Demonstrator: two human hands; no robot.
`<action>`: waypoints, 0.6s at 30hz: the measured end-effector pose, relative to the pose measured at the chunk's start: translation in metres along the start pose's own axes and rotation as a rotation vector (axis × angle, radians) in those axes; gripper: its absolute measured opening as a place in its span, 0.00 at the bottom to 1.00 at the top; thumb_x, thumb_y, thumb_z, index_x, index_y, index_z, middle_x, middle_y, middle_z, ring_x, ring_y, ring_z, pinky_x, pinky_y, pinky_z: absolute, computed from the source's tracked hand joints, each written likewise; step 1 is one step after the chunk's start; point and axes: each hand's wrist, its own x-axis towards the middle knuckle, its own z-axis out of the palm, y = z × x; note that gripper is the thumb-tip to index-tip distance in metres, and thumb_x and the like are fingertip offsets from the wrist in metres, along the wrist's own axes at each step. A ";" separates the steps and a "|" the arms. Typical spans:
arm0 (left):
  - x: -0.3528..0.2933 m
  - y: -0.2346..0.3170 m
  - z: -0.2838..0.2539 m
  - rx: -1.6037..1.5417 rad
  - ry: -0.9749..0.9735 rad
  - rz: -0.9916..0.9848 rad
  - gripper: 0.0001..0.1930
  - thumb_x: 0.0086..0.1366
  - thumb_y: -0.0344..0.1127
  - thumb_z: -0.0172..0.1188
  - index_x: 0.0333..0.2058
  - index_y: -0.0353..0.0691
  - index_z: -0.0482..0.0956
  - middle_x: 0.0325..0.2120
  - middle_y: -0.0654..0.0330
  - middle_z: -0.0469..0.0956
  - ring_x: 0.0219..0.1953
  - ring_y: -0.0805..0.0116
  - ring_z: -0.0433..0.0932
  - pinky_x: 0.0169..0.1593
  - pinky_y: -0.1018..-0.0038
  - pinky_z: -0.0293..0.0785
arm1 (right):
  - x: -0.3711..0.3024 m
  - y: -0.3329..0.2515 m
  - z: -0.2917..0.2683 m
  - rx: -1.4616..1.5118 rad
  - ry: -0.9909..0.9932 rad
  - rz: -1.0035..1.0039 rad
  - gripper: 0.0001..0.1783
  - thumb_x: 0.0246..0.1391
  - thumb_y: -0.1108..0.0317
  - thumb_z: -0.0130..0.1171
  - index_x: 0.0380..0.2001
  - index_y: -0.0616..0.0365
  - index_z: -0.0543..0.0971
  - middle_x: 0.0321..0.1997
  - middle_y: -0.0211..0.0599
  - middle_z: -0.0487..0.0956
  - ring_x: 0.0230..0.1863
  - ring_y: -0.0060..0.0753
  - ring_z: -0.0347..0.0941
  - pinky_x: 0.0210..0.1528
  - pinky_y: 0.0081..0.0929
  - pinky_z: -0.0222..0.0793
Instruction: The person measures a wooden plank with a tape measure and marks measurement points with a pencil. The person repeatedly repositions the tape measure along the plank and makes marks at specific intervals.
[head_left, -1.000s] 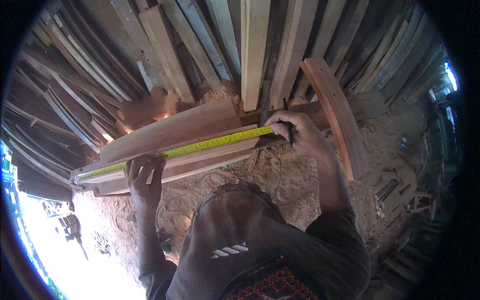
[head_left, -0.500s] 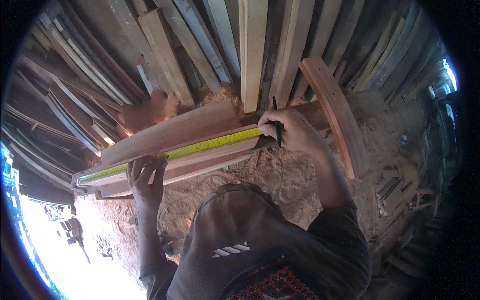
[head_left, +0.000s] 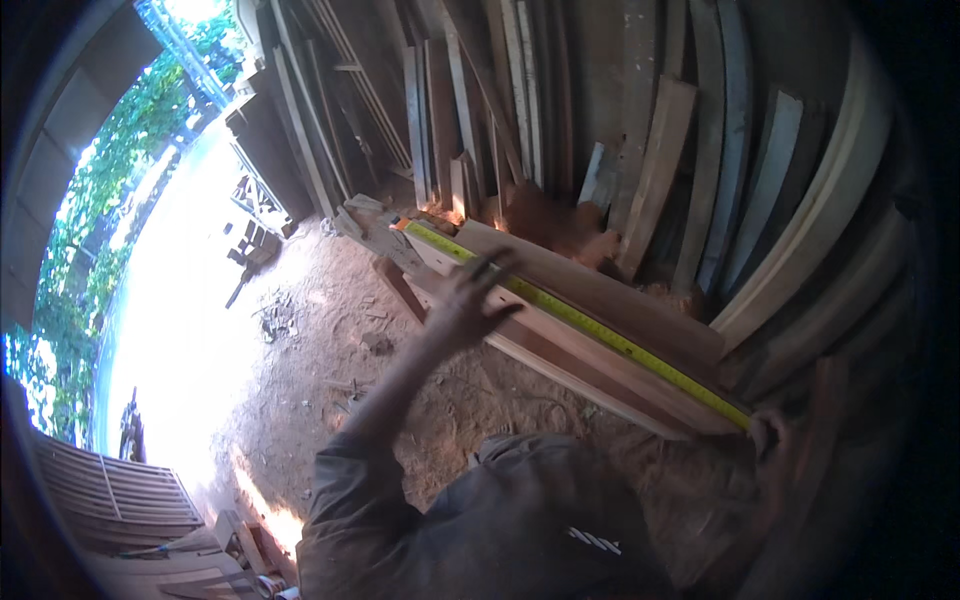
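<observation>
"Several leaning timbers [head_left: 657, 180]; next, long boards [head_left: 610, 303]. Where to look for the yellow tape [head_left: 640, 355]?"

"Along the boards, long axis upper left to lower right. Left hand [head_left: 470, 303]: open, blurred, above the upper half, contact uncertain. Right hand [head_left: 769, 435]: nearer, gripping the lower end."

"Any writing?"

"On dark clothing [head_left: 550, 510], a pale striped mark [head_left: 595, 542]; on the tape, graduations [head_left: 685, 384] too small to read."

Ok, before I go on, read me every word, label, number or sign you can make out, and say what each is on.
No text is clear enough to quote.
Yellow tape measure blade: fine dark markings, too small and blurred to read.
Dark shirt: white slanted stripes, no readable letters.
Wooden boards and leaning planks: no lettering I can make out.
</observation>
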 end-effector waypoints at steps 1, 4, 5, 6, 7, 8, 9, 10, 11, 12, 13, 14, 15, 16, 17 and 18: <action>-0.001 -0.024 -0.006 -0.027 -0.047 -0.141 0.43 0.58 0.47 0.78 0.70 0.50 0.71 0.73 0.53 0.66 0.71 0.47 0.68 0.71 0.49 0.67 | -0.001 0.007 -0.001 -0.069 0.027 -0.076 0.07 0.60 0.83 0.58 0.39 0.64 0.82 0.34 0.31 0.80 0.37 0.25 0.75 0.44 0.21 0.70; -0.001 -0.105 -0.036 0.210 -0.065 -0.205 0.47 0.56 0.50 0.79 0.72 0.49 0.67 0.74 0.48 0.62 0.75 0.42 0.61 0.75 0.46 0.61 | -0.003 0.016 -0.001 -0.175 0.058 -0.217 0.10 0.60 0.84 0.58 0.44 0.64 0.80 0.36 0.32 0.81 0.37 0.25 0.76 0.46 0.19 0.71; -0.002 -0.127 -0.043 0.181 -0.099 -0.265 0.47 0.57 0.48 0.79 0.72 0.47 0.67 0.74 0.48 0.63 0.75 0.43 0.61 0.76 0.48 0.59 | -0.004 0.016 -0.004 -0.190 0.022 -0.183 0.11 0.60 0.84 0.58 0.45 0.64 0.80 0.38 0.32 0.81 0.38 0.25 0.76 0.47 0.20 0.72; -0.003 -0.144 -0.048 0.118 -0.040 -0.220 0.42 0.58 0.45 0.78 0.69 0.46 0.71 0.71 0.48 0.68 0.73 0.44 0.65 0.74 0.51 0.63 | -0.004 0.016 -0.006 -0.180 0.001 -0.196 0.12 0.61 0.84 0.57 0.47 0.63 0.80 0.39 0.32 0.81 0.38 0.25 0.76 0.48 0.21 0.73; -0.005 -0.158 -0.051 0.064 -0.053 -0.246 0.36 0.60 0.43 0.77 0.66 0.45 0.76 0.68 0.49 0.73 0.71 0.46 0.70 0.72 0.54 0.67 | -0.005 0.015 -0.008 -0.227 -0.020 -0.164 0.12 0.61 0.84 0.57 0.47 0.63 0.79 0.40 0.32 0.81 0.39 0.25 0.77 0.49 0.21 0.73; -0.005 -0.168 -0.054 -0.037 -0.037 -0.213 0.32 0.61 0.41 0.76 0.63 0.45 0.79 0.65 0.50 0.76 0.68 0.48 0.73 0.70 0.55 0.70 | -0.006 0.014 -0.009 -0.249 -0.026 -0.178 0.13 0.62 0.83 0.56 0.48 0.62 0.79 0.41 0.32 0.82 0.40 0.25 0.77 0.50 0.22 0.74; -0.006 -0.175 -0.055 -0.128 -0.072 -0.228 0.28 0.61 0.39 0.75 0.60 0.44 0.81 0.61 0.50 0.79 0.65 0.49 0.77 0.67 0.57 0.73 | -0.007 0.014 -0.009 -0.266 -0.030 -0.243 0.13 0.62 0.83 0.56 0.49 0.61 0.79 0.42 0.32 0.82 0.41 0.25 0.77 0.51 0.23 0.74; -0.006 -0.179 -0.055 -0.223 -0.089 -0.233 0.23 0.62 0.37 0.74 0.57 0.43 0.84 0.58 0.51 0.83 0.62 0.51 0.80 0.64 0.59 0.76 | -0.009 0.015 -0.008 -0.246 -0.023 -0.171 0.14 0.62 0.83 0.56 0.49 0.61 0.79 0.42 0.32 0.82 0.42 0.25 0.78 0.52 0.24 0.74; -0.006 -0.180 -0.053 -0.200 -0.065 -0.254 0.21 0.63 0.36 0.74 0.54 0.43 0.86 0.56 0.52 0.84 0.59 0.52 0.82 0.61 0.60 0.78 | -0.010 0.016 -0.007 -0.222 -0.014 -0.154 0.15 0.62 0.83 0.55 0.50 0.60 0.79 0.42 0.32 0.83 0.42 0.24 0.79 0.53 0.24 0.74; -0.008 -0.179 -0.051 -0.181 -0.022 -0.267 0.18 0.63 0.35 0.73 0.52 0.43 0.87 0.54 0.54 0.85 0.56 0.53 0.84 0.59 0.60 0.79 | -0.012 0.017 -0.003 -0.274 0.038 -0.185 0.15 0.62 0.83 0.55 0.50 0.60 0.79 0.43 0.32 0.83 0.43 0.24 0.79 0.53 0.25 0.74; -0.008 -0.177 -0.049 -0.166 0.024 -0.251 0.15 0.64 0.34 0.72 0.49 0.43 0.88 0.52 0.55 0.87 0.53 0.54 0.86 0.56 0.61 0.81 | -0.013 0.019 -0.002 -0.326 0.091 -0.214 0.15 0.62 0.83 0.55 0.50 0.60 0.79 0.43 0.32 0.83 0.44 0.24 0.79 0.54 0.25 0.74; -0.008 -0.177 -0.048 -0.162 0.026 -0.265 0.15 0.64 0.34 0.72 0.49 0.43 0.88 0.53 0.55 0.86 0.52 0.54 0.87 0.55 0.61 0.82 | -0.015 0.019 0.002 -0.456 0.187 -0.292 0.15 0.62 0.83 0.55 0.50 0.59 0.79 0.43 0.32 0.83 0.45 0.24 0.80 0.54 0.25 0.74; -0.008 -0.176 -0.048 -0.164 0.032 -0.251 0.16 0.63 0.35 0.73 0.50 0.44 0.88 0.54 0.56 0.86 0.52 0.54 0.87 0.55 0.62 0.82 | -0.016 0.018 0.000 -0.534 0.203 -0.391 0.15 0.63 0.83 0.54 0.50 0.59 0.79 0.43 0.32 0.83 0.46 0.24 0.80 0.55 0.24 0.74; -0.008 -0.177 -0.047 -0.166 0.038 -0.237 0.16 0.63 0.35 0.73 0.50 0.44 0.88 0.54 0.56 0.86 0.51 0.55 0.87 0.54 0.62 0.82 | -0.018 0.016 0.000 -0.534 0.183 -0.338 0.15 0.63 0.82 0.53 0.50 0.58 0.79 0.43 0.32 0.83 0.47 0.24 0.80 0.55 0.24 0.74; -0.008 -0.178 -0.047 -0.152 0.026 -0.231 0.17 0.64 0.33 0.72 0.52 0.42 0.87 0.53 0.55 0.86 0.51 0.56 0.87 0.55 0.62 0.82 | -0.016 0.011 -0.005 -0.478 0.085 -0.312 0.14 0.65 0.81 0.52 0.50 0.57 0.80 0.43 0.32 0.84 0.48 0.24 0.80 0.55 0.24 0.75; -0.009 -0.180 -0.047 -0.137 0.017 -0.224 0.19 0.65 0.32 0.72 0.54 0.40 0.86 0.52 0.54 0.87 0.51 0.57 0.88 0.56 0.63 0.82 | -0.014 0.006 -0.009 -0.430 0.053 -0.321 0.14 0.66 0.80 0.51 0.49 0.56 0.81 0.43 0.32 0.84 0.49 0.24 0.80 0.55 0.24 0.75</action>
